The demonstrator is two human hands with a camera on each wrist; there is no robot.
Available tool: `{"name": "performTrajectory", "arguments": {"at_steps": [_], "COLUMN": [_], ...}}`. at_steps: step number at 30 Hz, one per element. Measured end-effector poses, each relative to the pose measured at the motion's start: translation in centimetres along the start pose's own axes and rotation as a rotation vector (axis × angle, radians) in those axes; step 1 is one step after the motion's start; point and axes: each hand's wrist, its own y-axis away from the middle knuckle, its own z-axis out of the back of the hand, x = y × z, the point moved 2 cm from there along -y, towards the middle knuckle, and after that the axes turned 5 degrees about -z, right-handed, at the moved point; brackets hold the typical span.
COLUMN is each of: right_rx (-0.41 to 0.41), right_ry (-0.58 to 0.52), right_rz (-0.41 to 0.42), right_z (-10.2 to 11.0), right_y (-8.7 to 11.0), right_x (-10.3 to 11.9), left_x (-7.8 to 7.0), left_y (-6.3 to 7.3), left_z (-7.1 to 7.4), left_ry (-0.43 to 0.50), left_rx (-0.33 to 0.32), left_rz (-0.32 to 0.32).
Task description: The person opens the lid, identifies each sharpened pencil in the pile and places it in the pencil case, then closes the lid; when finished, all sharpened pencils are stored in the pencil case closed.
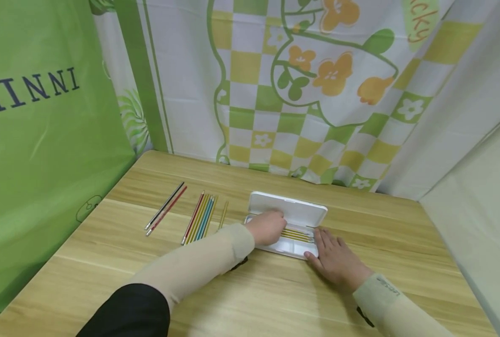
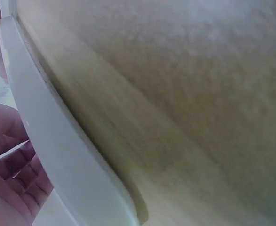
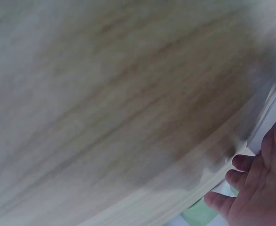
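Fingers on the L hand look bent & dipped into the white case, knuckles up; tips hidden in the head view, so can't tell if they've got hold of anything. L wrist cam shows them half-curled, right by the case's wall. R hand is spread flat-ish, back up, holding nothing I can see: fingers fairly straight along the case's R end, thumb out to the near corner, touching.

Wrists next: L one is roughly in line w/ its forearm, which slants in from lower L, beige sleeve w/ a black sleeve higher up. R forearm comes from lower R in a beige cuff, hand angled up & L.

Case sits btw the two hands on the wood table, lid tipped up on the far side. Yellow pencils lie lengthwise inside, L ends under the L hand. Out L of the case: a lone yellow pencil, then a row of mixed pencils, then a dark pencil & a red pencil side by side.
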Motion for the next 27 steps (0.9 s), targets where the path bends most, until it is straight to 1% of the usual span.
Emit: {"name": "performTrajectory", "arguments": {"at_steps": [3, 5, 9, 11, 14, 15, 19, 21, 22, 24, 27], "right_rx": [-0.011, -0.013, -0.002, -0.006, -0.022, -0.034, -0.035, -0.035, -0.032, -0.039, -0.057], "right_ry": [0.005, 0.008, -0.007, -0.013, -0.004, -0.004, -0.001, -0.012, -0.012, -0.016, -0.035], "right_rz": [0.008, 0.01, -0.003, -0.007, 0.001, 0.008, 0.012, 0.014, 0.014, 0.024, 0.041], "right_z": [-0.1, -0.1, -0.2, -0.3, -0.6, -0.6, -0.2, 0.0, 0.0, -0.1, -0.1], "right_y": [0.0, 0.0, 0.0, 0.0, 0.0, 0.0, 0.1, 0.1, 0.1, 0.1, 0.0], "right_x": [-0.1, -0.1, -0.1, -0.2, -0.4, -0.4, -0.1, 0.0, 0.0, 0.0, 0.1], "left_x": [0.4, 0.9, 2.3, 3.2, 4.5, 4.9, 6.9, 8.3, 9.1, 10.7, 13.2], "left_y": [0.2, 0.3, 1.0, 1.5, 2.9, 3.5, 6.4, 7.9, 8.6, 10.0, 11.8], "left_z": [-0.1, -0.2, -0.5, -0.7, -0.2, 0.1, 2.0, 2.9, 3.2, 4.0, 4.6], "left_ry": [0.076, 0.151, 0.328, 0.437, 0.541, 0.555, 0.597, 0.627, 0.638, 0.657, 0.691], "left_rx": [-0.01, -0.036, -0.12, -0.137, -0.144, -0.138, -0.108, -0.103, -0.112, -0.149, -0.212], "left_rz": [0.027, 0.045, 0.026, 0.02, 0.036, 0.045, 0.064, 0.095, 0.128, 0.201, 0.321]}}
